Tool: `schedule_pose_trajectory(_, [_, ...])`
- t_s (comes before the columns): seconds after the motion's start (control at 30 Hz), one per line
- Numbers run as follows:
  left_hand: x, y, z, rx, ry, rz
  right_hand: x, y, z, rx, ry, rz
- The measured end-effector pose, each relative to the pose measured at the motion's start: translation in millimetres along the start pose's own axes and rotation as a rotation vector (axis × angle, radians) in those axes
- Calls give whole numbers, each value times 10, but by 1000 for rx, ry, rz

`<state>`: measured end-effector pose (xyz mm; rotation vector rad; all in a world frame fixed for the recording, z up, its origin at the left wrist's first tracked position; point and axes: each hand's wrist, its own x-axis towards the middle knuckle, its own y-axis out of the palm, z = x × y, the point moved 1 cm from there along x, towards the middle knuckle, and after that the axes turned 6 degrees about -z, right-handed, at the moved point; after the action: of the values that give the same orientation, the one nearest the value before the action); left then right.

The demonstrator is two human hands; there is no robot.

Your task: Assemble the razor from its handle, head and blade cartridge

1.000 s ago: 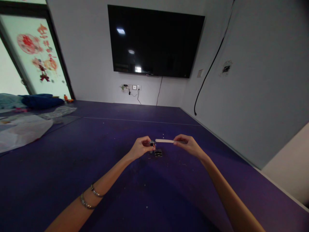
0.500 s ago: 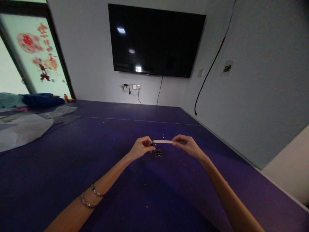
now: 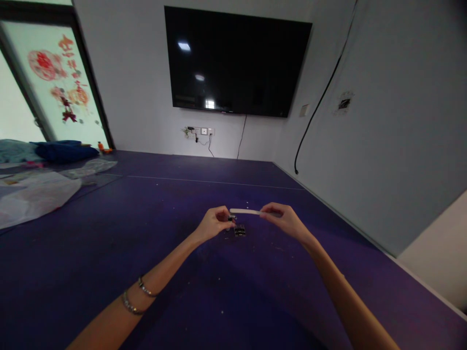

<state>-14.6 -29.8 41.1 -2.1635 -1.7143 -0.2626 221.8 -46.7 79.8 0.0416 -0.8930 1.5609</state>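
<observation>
My left hand (image 3: 214,222) is closed in a pinch on a small dark and silvery part (image 3: 231,219), mostly covered by the fingers; its exact kind is too small to tell. My right hand (image 3: 282,219) pinches the right end of a thin, pale, flat stick (image 3: 245,211), slightly bent. The stick's free left end lies at the left fingertips, just above the small part; whether they touch I cannot tell. Below and between the hands, a small dark rectangular piece (image 3: 240,230) like a circuit board lies on the purple surface (image 3: 219,272).
White plastic sheeting (image 3: 40,197) and a dark blue cloth bundle (image 3: 67,151) lie at the left. Tiny white bits are scattered about. A television (image 3: 237,61) hangs on the far wall, and a black cable (image 3: 318,104) dangles along the right wall.
The stick's left end has shifted slightly up and to the left, showing more of the small part beneath. Both hands stay nearly where they were.
</observation>
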Motion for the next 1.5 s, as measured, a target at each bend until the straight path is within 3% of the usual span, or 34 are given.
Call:
schedule_pose_trajectory(0.23, [-6, 8, -26, 17, 12, 8, -18, 14, 119, -1, -21, 31])
schedule_pose_trajectory(0.4, [-3, 1, -1, 28, 4, -6, -24, 7, 151, -60, -13, -47])
schedule_pose_trajectory(0.57, [-11, -11, -45, 89, 12, 5, -49, 32, 209, -53, -48, 7])
schedule_pose_trajectory(0.93, [13, -18, 88, 103, 40, -9, -2, -11, -9, -73, 24, -67])
schedule_pose_trajectory(1.1, [2, -13, 18, 86, 30, -66, 23, -19, -54, 80, 61, -203])
schedule_pose_trajectory(1.3, [-22, 41, -5, -76, -27, -101, 35, 68, -18, 365, 239, -386])
schedule_pose_trajectory(1.5, [-22, 53, 54, -118, -155, -220, -19, 295, 153, 898, 502, -283])
